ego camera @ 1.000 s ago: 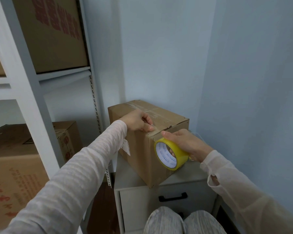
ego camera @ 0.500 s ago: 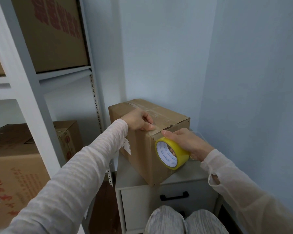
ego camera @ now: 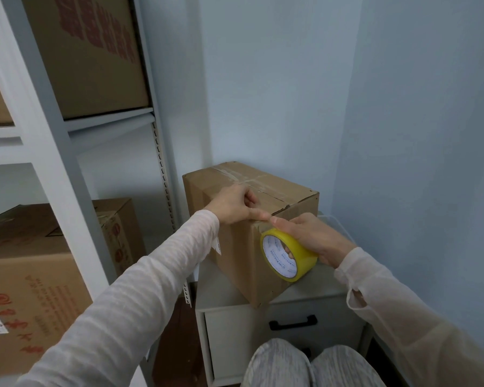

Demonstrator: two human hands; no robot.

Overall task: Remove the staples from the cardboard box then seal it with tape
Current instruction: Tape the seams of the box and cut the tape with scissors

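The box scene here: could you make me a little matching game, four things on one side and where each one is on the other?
Things:
1. tape roll
2. box
3. left hand
4. black handle

Places:
A. on the white cabinet
B. held in the right hand against the box's side
C. on the cabinet drawer front
D. pressing on the box's top near edge

Pairs: 1-B, 2-A, 3-D, 4-C
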